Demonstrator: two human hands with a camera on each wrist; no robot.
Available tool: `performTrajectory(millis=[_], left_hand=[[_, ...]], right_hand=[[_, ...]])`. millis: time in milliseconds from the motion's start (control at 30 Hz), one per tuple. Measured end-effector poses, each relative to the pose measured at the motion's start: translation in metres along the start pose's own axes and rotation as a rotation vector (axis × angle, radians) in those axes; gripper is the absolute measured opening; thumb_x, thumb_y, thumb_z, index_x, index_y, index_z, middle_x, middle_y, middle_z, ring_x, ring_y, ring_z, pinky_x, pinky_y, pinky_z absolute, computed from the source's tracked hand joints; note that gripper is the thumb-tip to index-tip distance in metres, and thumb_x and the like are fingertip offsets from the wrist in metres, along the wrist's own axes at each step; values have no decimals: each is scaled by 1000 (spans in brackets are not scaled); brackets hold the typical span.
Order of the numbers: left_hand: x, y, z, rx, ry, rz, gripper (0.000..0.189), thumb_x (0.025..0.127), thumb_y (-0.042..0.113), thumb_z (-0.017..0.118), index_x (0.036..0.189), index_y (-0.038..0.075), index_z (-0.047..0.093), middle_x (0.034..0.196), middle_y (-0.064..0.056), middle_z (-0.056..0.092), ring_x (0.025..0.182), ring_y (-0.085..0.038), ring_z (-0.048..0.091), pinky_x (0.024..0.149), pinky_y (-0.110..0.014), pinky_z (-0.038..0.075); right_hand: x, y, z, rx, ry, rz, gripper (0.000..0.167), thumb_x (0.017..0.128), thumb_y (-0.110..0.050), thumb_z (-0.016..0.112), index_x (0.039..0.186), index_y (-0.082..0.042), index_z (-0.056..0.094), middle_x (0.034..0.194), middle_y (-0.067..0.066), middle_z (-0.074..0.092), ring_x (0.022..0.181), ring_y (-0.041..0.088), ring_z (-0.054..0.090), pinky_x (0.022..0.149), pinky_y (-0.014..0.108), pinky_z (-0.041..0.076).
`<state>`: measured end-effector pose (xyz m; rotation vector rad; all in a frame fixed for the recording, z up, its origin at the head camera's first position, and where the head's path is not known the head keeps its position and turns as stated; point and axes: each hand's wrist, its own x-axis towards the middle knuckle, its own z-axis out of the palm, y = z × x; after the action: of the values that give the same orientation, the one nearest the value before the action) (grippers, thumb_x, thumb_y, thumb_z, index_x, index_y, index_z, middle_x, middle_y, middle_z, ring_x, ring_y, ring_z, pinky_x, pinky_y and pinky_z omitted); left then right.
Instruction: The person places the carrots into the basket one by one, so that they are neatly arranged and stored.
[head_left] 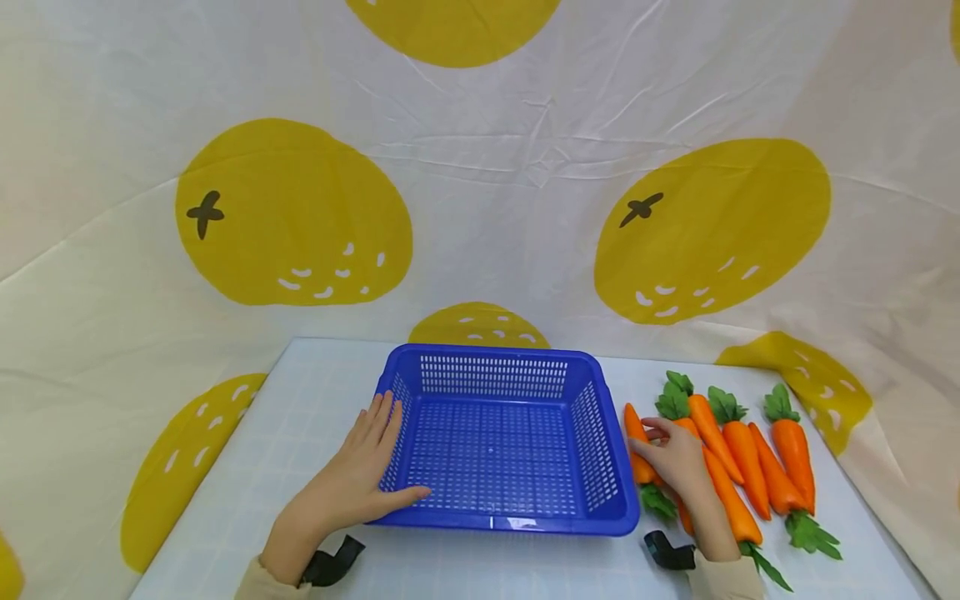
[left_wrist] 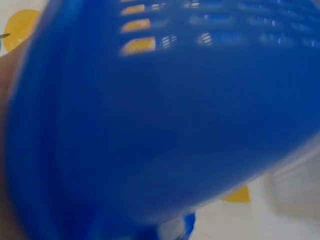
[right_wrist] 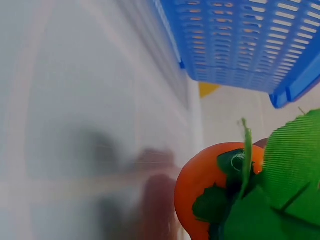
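A blue plastic basket (head_left: 491, 525) with slotted walls stands in the middle of the table. My left hand (head_left: 360, 475) rests on its left rim, fingers straight and thumb spread along the front; the basket's wall (left_wrist: 175, 115) fills the left wrist view. On the right, my right hand (head_left: 686, 467) grips an orange carrot (head_left: 633, 421) with green leaves, close beside the basket's right side. Its rounded top (right_wrist: 197, 185) and leaves (right_wrist: 295, 175) show large in the right wrist view, where the fingers are mostly hidden.
Several more carrots with leafy tops, such as this carrot (head_left: 793, 454), lie loosely together at the right of the table (head_left: 315, 392). Behind hangs a pale cloth (head_left: 502, 233) printed with big yellow fruit. Dark camera mounts sit at both wrists.
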<state>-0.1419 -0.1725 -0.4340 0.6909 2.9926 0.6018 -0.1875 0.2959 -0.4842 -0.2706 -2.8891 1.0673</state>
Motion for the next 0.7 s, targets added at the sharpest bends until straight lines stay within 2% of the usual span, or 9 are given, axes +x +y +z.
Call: performTrajectory(millis=[133, 300, 400, 533, 700], left_hand=[[2, 4, 7, 35, 38, -32, 126, 77, 81, 58, 157, -4, 10, 164, -23, -5, 150, -37, -8, 119, -55, 7], [2, 5, 12, 55, 98, -21, 126, 76, 81, 58, 156, -6, 14, 163, -25, -5, 150, -38, -7, 121, -47, 1], [3, 5, 13, 75, 99, -10, 127, 76, 81, 59, 155, -7, 15, 163, -25, -5, 150, -39, -7, 121, -45, -2], [3, 6, 11, 89, 98, -10, 131, 72, 83, 61, 155, -7, 15, 163, -26, -6, 150, -40, -7, 121, -50, 3], [4, 6, 10, 103, 94, -13, 135, 68, 87, 60, 155, -6, 17, 162, -27, -7, 150, -40, -7, 120, -53, 6]], right_hand=[[0, 0, -2, 50, 1, 24, 55, 89, -30, 73, 130, 4, 60, 107, 25, 67, 86, 29, 63, 70, 32, 56], [0, -1, -6, 102, -7, 56, 58, 90, -34, 72, 132, 3, 58, 110, 26, 66, 87, 29, 63, 68, 28, 55], [-1, -2, -8, 120, 0, 74, 61, 90, -38, 72, 133, 3, 58, 113, 27, 66, 91, 31, 63, 70, 28, 54], [-2, -2, -9, 161, 9, 95, 63, 90, -41, 71, 135, 1, 57, 118, 27, 64, 100, 34, 63, 75, 28, 55], [-3, -7, -13, 263, 19, 140, 64, 90, -41, 71, 138, -2, 55, 122, 25, 62, 102, 32, 61, 73, 19, 52]])
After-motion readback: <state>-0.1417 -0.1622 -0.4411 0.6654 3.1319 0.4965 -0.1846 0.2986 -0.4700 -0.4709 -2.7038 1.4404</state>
